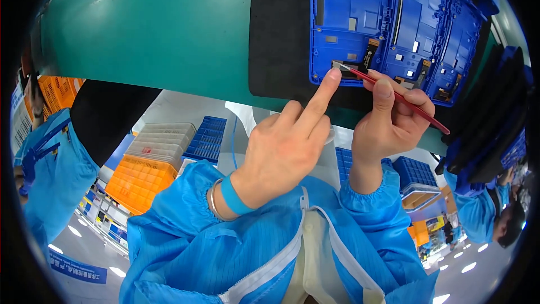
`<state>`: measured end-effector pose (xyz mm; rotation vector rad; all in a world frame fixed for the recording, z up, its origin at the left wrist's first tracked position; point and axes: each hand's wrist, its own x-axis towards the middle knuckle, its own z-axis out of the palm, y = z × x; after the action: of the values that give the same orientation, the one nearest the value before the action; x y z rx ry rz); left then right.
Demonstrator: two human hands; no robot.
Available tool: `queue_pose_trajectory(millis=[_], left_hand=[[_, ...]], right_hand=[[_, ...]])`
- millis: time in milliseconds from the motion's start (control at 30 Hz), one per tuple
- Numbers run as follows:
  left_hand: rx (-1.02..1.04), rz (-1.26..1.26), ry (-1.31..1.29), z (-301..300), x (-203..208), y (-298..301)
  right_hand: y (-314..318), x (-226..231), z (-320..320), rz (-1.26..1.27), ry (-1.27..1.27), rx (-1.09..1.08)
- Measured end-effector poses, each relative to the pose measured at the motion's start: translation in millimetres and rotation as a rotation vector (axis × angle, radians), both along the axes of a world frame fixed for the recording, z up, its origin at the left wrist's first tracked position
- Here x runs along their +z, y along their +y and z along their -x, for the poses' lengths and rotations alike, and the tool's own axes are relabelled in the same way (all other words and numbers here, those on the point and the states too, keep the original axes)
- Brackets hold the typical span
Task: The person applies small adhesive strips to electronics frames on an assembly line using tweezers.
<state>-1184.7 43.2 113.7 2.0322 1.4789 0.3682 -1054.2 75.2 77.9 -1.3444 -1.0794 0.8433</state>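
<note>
My right hand [392,115] pinches slim red tweezers [408,103] between thumb and fingers. Their pale metal tips reach a small silver-grey strip [344,68] at the near edge of a blue plastic panel [351,0]. My left hand [289,146] holds nothing. Its index finger is stretched out, with the fingertip at that same edge beside the tweezer tips, while the other fingers are bent. Close by on the panel lies a dark flex cable [371,50] with a gold-coloured end. Whether the fingertip presses on the strip I cannot tell.
Two similar blue panels [419,17] sit in a row to the right. Beneath them is a black mat [278,34] on a green table [146,28]. Orange crates [140,183] and blue crates [415,174] stand below table height. People in blue work clothes are on both sides.
</note>
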Motion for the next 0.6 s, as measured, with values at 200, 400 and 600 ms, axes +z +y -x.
queue_pose_trajectory(millis=[200, 400, 600], left_hand=[[0.031, 0.073, 0.006, -0.2, 4.9, 1.0], [0.029, 0.072, -0.004, -1.0, 6.0, 1.0], [0.052, 0.053, -0.039, -5.3, 7.7, -3.6]], right_hand=[[0.1, -2.2, -0.7, -0.006, -0.008, 0.022], [0.5, -0.4, 0.4, -0.008, -0.012, 0.020], [-6.0, -0.7, -5.6, -0.019, -0.027, 0.040]])
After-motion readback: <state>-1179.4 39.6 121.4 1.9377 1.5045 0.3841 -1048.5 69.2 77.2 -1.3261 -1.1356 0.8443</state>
